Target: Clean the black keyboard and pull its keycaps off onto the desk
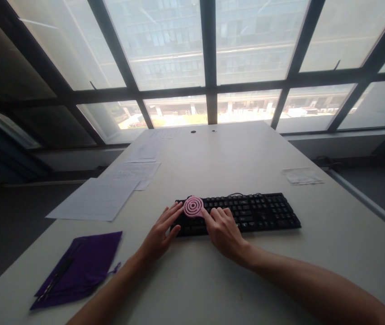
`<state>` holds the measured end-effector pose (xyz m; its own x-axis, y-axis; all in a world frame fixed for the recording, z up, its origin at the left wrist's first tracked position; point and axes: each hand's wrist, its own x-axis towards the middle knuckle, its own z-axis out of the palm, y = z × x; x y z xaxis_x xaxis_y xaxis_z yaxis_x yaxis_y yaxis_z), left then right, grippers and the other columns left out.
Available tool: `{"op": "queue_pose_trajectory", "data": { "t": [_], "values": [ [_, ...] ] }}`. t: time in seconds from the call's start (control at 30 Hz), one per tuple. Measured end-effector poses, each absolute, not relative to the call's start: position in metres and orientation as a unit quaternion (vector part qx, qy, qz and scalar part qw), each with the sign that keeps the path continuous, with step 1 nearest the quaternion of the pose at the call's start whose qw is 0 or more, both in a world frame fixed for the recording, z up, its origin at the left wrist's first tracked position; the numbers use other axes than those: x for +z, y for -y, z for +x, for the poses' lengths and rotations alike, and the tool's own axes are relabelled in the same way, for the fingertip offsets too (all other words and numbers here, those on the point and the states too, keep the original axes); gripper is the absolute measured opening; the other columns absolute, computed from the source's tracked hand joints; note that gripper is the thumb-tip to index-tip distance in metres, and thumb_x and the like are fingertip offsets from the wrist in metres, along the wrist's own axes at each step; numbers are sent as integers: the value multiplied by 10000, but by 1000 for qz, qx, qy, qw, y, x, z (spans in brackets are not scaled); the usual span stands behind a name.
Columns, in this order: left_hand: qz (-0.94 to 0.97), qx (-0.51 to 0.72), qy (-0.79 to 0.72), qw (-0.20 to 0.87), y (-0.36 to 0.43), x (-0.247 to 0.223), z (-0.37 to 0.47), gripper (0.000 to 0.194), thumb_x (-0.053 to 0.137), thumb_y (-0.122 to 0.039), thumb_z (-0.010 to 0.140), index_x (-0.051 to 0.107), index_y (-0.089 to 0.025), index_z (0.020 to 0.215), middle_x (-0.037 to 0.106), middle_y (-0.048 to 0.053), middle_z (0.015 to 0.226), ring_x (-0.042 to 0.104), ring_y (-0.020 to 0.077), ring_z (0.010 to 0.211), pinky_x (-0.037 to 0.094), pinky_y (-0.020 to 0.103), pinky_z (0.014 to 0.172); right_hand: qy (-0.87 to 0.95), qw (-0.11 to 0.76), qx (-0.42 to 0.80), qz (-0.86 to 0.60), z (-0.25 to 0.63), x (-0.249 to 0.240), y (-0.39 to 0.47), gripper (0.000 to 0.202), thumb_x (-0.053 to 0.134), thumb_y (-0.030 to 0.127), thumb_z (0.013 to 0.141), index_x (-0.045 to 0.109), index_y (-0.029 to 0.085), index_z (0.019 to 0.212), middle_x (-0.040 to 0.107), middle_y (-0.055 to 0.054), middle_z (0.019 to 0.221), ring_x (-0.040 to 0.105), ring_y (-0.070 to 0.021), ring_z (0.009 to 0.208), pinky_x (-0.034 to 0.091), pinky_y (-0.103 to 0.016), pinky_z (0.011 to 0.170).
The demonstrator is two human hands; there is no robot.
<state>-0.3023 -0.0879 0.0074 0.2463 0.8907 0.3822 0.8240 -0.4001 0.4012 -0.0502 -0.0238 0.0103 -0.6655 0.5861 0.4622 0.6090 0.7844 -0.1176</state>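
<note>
Pink spiral brush [193, 206] over the left end of the black keyboard [263, 212], between your two hands.
Your right hand [224, 232] is curled, apparently pinching the handle, though the fingers mostly hide it; the round head lies to its left and toward the tabletop's [233, 155] far edge. Your left hand [160, 232] lies at the keyboard's left end, fingers extended, their tips just beside the head. The keyboard's long axis runs roughly parallel to that far edge. No brand or label is legible; key markings and the lines on the papers [94, 198] along the left edge are too faint.
</note>
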Motion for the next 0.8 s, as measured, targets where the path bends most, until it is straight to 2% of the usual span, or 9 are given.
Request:
{"op": "queue_pose_trajectory", "data": {
  "t": [0.8],
  "values": [
    [789, 290, -536, 77, 91, 2, -305, 547, 436, -309, 1020, 316, -307, 1554, 369, 47, 1588, 290, 251, 1492, 234, 521, 1234, 913, 245, -12, -327, -49, 7, 23, 427, 480, 119, 973, 544, 128, 1395, 603, -85, 900, 493, -219, 841, 328, -361, 784]
  ]
}}
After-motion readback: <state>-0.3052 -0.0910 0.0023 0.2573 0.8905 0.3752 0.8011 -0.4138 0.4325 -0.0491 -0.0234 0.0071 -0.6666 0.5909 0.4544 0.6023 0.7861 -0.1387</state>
